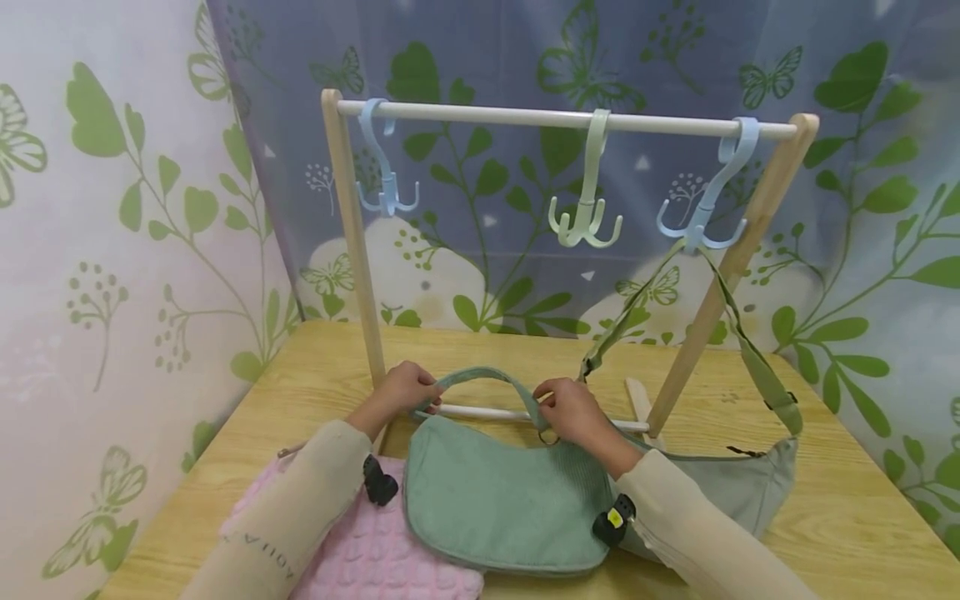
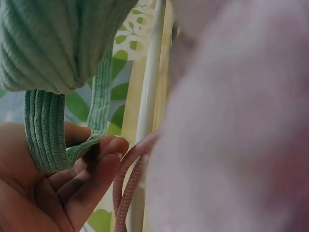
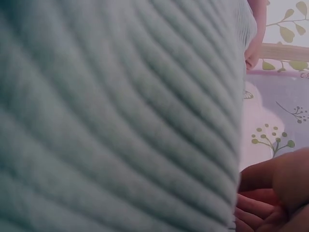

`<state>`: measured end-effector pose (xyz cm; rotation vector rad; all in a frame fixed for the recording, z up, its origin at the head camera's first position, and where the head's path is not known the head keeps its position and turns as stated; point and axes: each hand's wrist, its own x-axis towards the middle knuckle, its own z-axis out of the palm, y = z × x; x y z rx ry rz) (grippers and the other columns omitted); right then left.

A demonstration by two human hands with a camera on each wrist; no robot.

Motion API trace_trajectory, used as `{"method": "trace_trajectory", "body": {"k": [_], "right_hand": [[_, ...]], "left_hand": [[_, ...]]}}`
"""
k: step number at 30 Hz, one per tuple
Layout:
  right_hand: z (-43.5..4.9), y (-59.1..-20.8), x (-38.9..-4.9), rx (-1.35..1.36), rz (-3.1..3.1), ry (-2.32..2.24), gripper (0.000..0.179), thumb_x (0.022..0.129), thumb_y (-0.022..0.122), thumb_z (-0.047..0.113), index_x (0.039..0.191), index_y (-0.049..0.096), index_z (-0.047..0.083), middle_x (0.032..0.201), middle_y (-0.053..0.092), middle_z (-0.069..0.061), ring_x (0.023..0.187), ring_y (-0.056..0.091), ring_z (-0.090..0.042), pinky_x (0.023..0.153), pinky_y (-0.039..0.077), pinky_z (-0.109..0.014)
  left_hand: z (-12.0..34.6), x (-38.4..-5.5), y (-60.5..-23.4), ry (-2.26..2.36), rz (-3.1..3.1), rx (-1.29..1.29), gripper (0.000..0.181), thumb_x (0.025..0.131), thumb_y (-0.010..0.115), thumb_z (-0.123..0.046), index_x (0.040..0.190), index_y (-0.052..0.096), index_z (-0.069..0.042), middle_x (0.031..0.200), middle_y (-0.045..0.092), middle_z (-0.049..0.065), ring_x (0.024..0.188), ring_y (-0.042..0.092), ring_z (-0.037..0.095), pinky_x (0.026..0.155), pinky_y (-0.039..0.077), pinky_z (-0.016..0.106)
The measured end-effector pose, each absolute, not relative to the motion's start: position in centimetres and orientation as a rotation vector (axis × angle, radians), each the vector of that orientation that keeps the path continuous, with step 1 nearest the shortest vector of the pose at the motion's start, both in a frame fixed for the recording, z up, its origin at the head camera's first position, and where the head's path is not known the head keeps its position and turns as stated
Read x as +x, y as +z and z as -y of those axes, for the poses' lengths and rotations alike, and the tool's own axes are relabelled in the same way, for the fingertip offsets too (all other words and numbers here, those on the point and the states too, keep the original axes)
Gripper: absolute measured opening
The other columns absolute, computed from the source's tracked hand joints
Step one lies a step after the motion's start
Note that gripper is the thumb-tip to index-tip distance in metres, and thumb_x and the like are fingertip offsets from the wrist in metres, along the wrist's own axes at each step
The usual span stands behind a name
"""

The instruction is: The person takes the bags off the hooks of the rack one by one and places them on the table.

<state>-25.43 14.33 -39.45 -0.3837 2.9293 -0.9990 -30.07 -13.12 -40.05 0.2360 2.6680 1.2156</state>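
A green corduroy shoulder bag (image 1: 502, 500) is between both hands in the head view, its strap (image 1: 487, 374) arched up. My left hand (image 1: 408, 387) pinches the strap's left end; in the left wrist view the ribbed strap (image 2: 46, 130) bends across the fingers. At the strap's right end, near a metal ring (image 1: 549, 436), my right hand (image 1: 576, 410) grips it. The bag's ribbed side (image 3: 120, 116) fills most of the right wrist view and partly hides the right hand (image 3: 280, 193). Under my left forearm lies a pink quilted bag (image 1: 382, 550).
A wooden rack with a white top bar (image 1: 487, 115) stands behind the bags. From it hang a blue hook (image 1: 387, 179), a pale green hook (image 1: 588, 183) and another blue hook (image 1: 705, 208), which carries a grey-green bag (image 1: 720, 483) by its strap. All stand on a wooden table (image 1: 847, 508).
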Motion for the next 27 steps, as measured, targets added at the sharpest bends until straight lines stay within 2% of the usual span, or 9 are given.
{"method": "trace_trajectory", "body": {"k": [3, 6, 10, 14, 19, 22, 24, 27], "right_hand": [[-14.3, -39.4, -25.5, -0.38, -2.887, -1.009, 0.026, 0.095, 0.055, 0.0, 0.119, 0.063, -0.005, 0.108, 0.068, -0.021, 0.095, 0.067, -0.031, 0.058, 0.05, -0.031], [-14.3, -39.4, -25.4, -0.381, -2.86, -0.994, 0.03, 0.096, 0.055, 0.002, 0.124, 0.06, -0.006, 0.114, 0.066, -0.022, 0.105, 0.064, -0.034, 0.069, 0.054, -0.037], [-14.3, -39.3, -25.1, -0.394, -2.826, -0.98, 0.034, 0.097, 0.056, 0.005, 0.129, 0.056, -0.008, 0.123, 0.061, -0.024, 0.114, 0.059, -0.037, 0.084, 0.053, -0.044], [-14.2, -39.0, -24.7, -0.422, -2.797, -0.994, 0.037, 0.097, 0.056, 0.006, 0.131, 0.054, -0.008, 0.128, 0.058, -0.026, 0.118, 0.056, -0.038, 0.088, 0.051, -0.046], [-14.3, -38.9, -24.6, -0.46, -2.768, -1.023, 0.039, 0.098, 0.055, 0.008, 0.133, 0.052, -0.009, 0.131, 0.055, -0.027, 0.117, 0.057, -0.038, 0.089, 0.052, -0.046], [-14.5, -38.8, -24.5, -0.489, -2.754, -1.046, 0.04, 0.098, 0.055, 0.009, 0.134, 0.051, -0.009, 0.133, 0.054, -0.027, 0.116, 0.057, -0.039, 0.089, 0.052, -0.046], [-14.6, -38.7, -24.5, -0.502, -2.749, -1.057, 0.041, 0.098, 0.055, 0.011, 0.134, 0.051, -0.008, 0.134, 0.053, -0.026, 0.116, 0.057, -0.039, 0.089, 0.052, -0.046], [-14.6, -38.3, -24.2, -0.512, -2.75, -1.049, 0.043, 0.099, 0.056, 0.016, 0.136, 0.051, -0.005, 0.135, 0.054, -0.023, 0.117, 0.057, -0.038, 0.089, 0.051, -0.046]], "left_hand": [[13.3, -30.2, -40.0, 1.238, -2.644, 0.237, 0.025, 0.096, 0.059, -0.014, 0.101, 0.073, 0.007, 0.087, 0.072, 0.013, 0.069, 0.07, 0.017, 0.065, 0.056, 0.029], [13.4, -30.2, -40.0, 1.233, -2.632, 0.234, 0.029, 0.097, 0.057, -0.016, 0.106, 0.072, 0.007, 0.09, 0.072, 0.013, 0.071, 0.07, 0.016, 0.061, 0.054, 0.028], [13.4, -30.3, -40.1, 1.175, -2.665, 0.235, 0.033, 0.098, 0.055, -0.021, 0.113, 0.07, 0.005, 0.096, 0.072, 0.014, 0.078, 0.069, 0.017, 0.063, 0.052, 0.027], [13.4, -30.4, -40.0, 1.13, -2.712, 0.269, 0.035, 0.098, 0.055, -0.022, 0.116, 0.068, 0.005, 0.106, 0.07, 0.016, 0.081, 0.062, 0.016, 0.067, 0.052, 0.027], [13.5, -30.3, -39.7, 1.183, -2.661, 0.286, 0.033, 0.098, 0.054, -0.02, 0.113, 0.069, 0.005, 0.101, 0.067, 0.014, 0.069, 0.052, 0.012, 0.064, 0.051, 0.027], [13.5, -30.1, -39.5, 1.197, -2.621, 0.329, 0.034, 0.099, 0.053, -0.02, 0.118, 0.066, 0.005, 0.111, 0.066, 0.017, 0.081, 0.058, 0.017, 0.072, 0.052, 0.03], [13.4, -30.0, -39.4, 1.192, -2.608, 0.362, 0.037, 0.1, 0.053, -0.022, 0.124, 0.063, 0.005, 0.121, 0.064, 0.018, 0.1, 0.061, 0.023, 0.084, 0.052, 0.036], [13.4, -29.6, -39.0, 1.175, -2.592, 0.414, 0.039, 0.101, 0.052, -0.023, 0.129, 0.059, 0.003, 0.132, 0.058, 0.02, 0.121, 0.054, 0.033, 0.098, 0.045, 0.045]]}}
